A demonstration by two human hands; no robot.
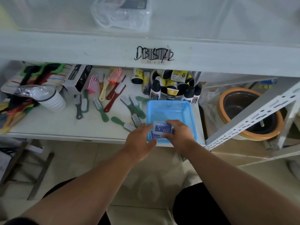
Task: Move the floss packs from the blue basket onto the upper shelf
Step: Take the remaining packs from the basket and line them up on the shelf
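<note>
A blue mesh basket [168,109] sits at the right front of the lower shelf. Inside its near end lie blue-and-white floss packs [162,128], stacked together. My left hand [141,140] touches the packs from the left and covers the basket's front left corner. From the right, my right hand [180,132] closes its fingers over the packs. The upper shelf [211,21] runs across the top of the view, with a clear pack of white floss picks [121,15] lying on it.
Several brushes [113,101] lie scattered left of the basket. Black and yellow bottles [172,85] crowd behind it. A white cup stack [52,99] and a boxed item [78,78] stand farther left. A perforated white shelf post [253,117] slants at right, beside an orange-rimmed pot [250,111].
</note>
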